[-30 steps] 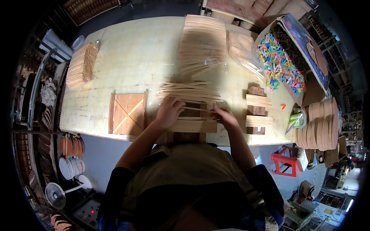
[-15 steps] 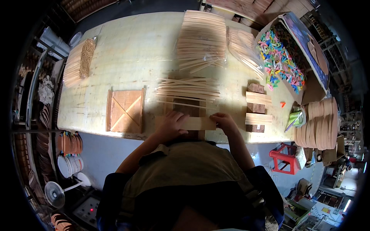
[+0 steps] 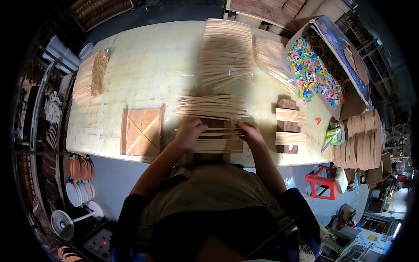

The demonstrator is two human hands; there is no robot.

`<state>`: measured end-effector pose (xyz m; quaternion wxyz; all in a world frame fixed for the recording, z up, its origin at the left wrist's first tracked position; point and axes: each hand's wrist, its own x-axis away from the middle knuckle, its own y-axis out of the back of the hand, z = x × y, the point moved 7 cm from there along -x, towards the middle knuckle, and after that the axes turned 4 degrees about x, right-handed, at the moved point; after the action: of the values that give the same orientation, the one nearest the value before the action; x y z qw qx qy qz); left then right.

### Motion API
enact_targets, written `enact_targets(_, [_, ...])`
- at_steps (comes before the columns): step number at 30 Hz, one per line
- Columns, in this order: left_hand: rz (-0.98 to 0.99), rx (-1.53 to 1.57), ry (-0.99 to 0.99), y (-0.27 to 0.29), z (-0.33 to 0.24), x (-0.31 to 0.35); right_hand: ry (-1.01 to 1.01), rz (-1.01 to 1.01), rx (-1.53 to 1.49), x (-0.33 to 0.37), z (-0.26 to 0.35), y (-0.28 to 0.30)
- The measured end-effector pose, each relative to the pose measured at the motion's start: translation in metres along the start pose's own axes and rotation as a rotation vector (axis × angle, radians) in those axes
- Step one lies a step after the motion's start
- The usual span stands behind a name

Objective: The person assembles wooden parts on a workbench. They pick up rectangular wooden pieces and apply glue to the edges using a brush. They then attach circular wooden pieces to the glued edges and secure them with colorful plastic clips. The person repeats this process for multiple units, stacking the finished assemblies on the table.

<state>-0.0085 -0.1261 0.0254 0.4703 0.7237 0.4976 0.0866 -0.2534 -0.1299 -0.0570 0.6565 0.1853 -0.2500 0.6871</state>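
Observation:
My left hand (image 3: pixel 190 132) and my right hand (image 3: pixel 250 133) are at the near middle of the table, above a wooden frame (image 3: pixel 203 159). Between them, thin pale wooden sticks (image 3: pixel 220 129) stretch crosswise; the right hand pinches their ends between thumb and fingers. The left hand's fingers are closed at the other ends. Just nearer to me, a flat row of similar sticks (image 3: pixel 218 146) lies side by side across the frame. Beyond my hands sits a loose pile of sticks (image 3: pixel 211 106), some of them crossing one another.
Left stands a wooden frame with crossed strips (image 3: pixel 142 131). To the right, dark wooden blocks (image 3: pixel 287 126) carry two stick bundles. Farther off lie a large stick stack (image 3: pixel 225 50), bagged sticks (image 3: pixel 273 59) and a box of colourful clothespins (image 3: pixel 316 65). A red stool (image 3: pixel 322 181) stands near the table edge.
Both hands have moved slightly away from me, off the flat row, which now shows uncovered. They now hold sticks just beyond it.

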Motion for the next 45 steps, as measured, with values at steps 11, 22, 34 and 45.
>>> enact_targets(11, [0.160, 0.043, -0.077, 0.009, -0.059, 0.016, -0.057, 0.085, 0.093, 0.015, -0.015, 0.008])
enact_targets(22, [0.153, -0.010, 0.031, -0.007, -0.052, 0.024, -0.002, 0.085, 0.047, 0.020, -0.016, 0.004])
enact_targets(34, [0.188, 0.133, 0.122, -0.024, -0.042, 0.035, -0.021, 0.074, 0.003, 0.031, -0.019, 0.000])
enact_targets(45, [0.246, 0.200, 0.115, -0.024, -0.043, 0.037, 0.037, 0.104, -0.017, 0.028, -0.032, -0.001])
